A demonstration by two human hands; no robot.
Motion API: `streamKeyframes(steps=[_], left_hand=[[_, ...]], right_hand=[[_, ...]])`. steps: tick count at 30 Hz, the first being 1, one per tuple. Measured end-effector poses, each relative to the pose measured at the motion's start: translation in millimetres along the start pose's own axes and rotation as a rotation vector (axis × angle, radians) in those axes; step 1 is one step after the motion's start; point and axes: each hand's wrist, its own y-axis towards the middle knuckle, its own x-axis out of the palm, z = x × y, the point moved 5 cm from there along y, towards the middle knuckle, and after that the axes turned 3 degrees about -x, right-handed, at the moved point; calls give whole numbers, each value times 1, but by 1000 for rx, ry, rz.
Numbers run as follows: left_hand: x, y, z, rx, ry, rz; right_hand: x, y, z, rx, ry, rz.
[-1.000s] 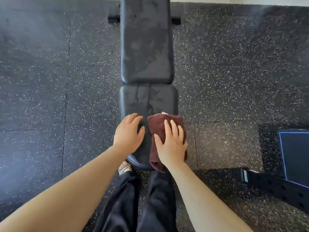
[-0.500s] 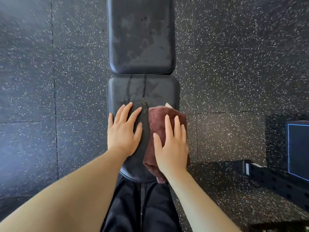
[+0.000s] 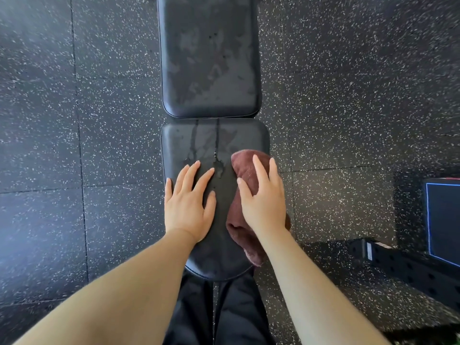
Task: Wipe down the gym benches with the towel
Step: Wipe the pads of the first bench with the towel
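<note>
A black padded gym bench runs away from me: its seat pad (image 3: 199,140) is near, its long back pad (image 3: 209,58) beyond. Wet streaks and a small puddle show on both pads. A folded maroon towel (image 3: 242,170) lies along the right edge of the seat pad. My right hand (image 3: 263,202) presses flat on top of the towel, fingers spread. My left hand (image 3: 188,202) rests flat on the bare left part of the seat pad, fingers apart, holding nothing.
Dark speckled rubber floor tiles (image 3: 87,145) surround the bench. A black perforated metal frame (image 3: 410,267) and a dark panel with a blue edge (image 3: 443,220) lie on the floor at the right. My black trousers (image 3: 219,312) stand at the seat's near end.
Both hands have slid a little farther up the seat pad, the right one carrying the towel with it. The view has tilted down and closer to the bench.
</note>
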Motion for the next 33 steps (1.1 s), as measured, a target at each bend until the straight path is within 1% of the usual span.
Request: streamKeyframes(steps=[3, 5, 10, 13, 17, 21, 23, 27, 30, 33], left_hand=[[0, 1, 0, -3, 3, 3], [0, 1, 0, 0, 3, 0], [1, 0, 0, 2, 10, 1], [1, 0, 0, 2, 11, 4], [0, 1, 1, -1, 2, 6], [0, 1, 1, -4, 14, 2], [0, 1, 0, -3, 16, 0], [0, 1, 1, -1, 9, 0], [0, 1, 1, -3, 13, 4], [-1, 1, 1, -2, 12, -1]], right_hand=[[10, -37, 1, 17, -161, -25], [13, -48, 0, 21, -212, -17], [8, -33, 0, 45, -157, 93], [0, -2, -1, 17, -106, 141], [-12, 39, -10, -46, -52, 86], [1, 11, -6, -39, -138, -75], [9, -8, -3, -39, -201, -106], [11, -9, -6, -21, -236, 7], [14, 6, -8, 25, -240, 20], [11, 5, -8, -5, -234, 36]])
